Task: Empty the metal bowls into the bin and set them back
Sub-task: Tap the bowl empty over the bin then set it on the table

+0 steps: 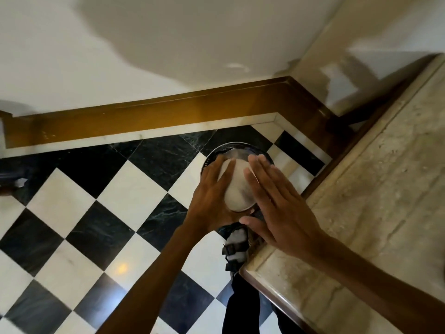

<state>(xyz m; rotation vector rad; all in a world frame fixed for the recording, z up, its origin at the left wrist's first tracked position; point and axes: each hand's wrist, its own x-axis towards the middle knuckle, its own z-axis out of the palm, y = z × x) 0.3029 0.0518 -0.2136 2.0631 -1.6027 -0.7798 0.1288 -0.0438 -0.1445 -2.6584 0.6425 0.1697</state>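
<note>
**Bowl inverted over bin**

A round, dull-sheened metal bowl (237,189) is gripped upside down by the left hand (212,191) above the dark-rimmed bin (212,153) on the chequered floor (96,213). The right hand (277,201) is held flat, fingers spread, beside it. Judged risk: the smooth metal slipping, or contents missing the bin.

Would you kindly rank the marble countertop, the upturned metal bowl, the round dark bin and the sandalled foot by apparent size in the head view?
1. Beige marble countertop, clearly largest.
2. Round dark bin and upturned metal bowl: unsure, since the bowl is nearer and hides most of the bin.
3. Grey strapped sandalled foot, smallest, partly hidden.
</note>
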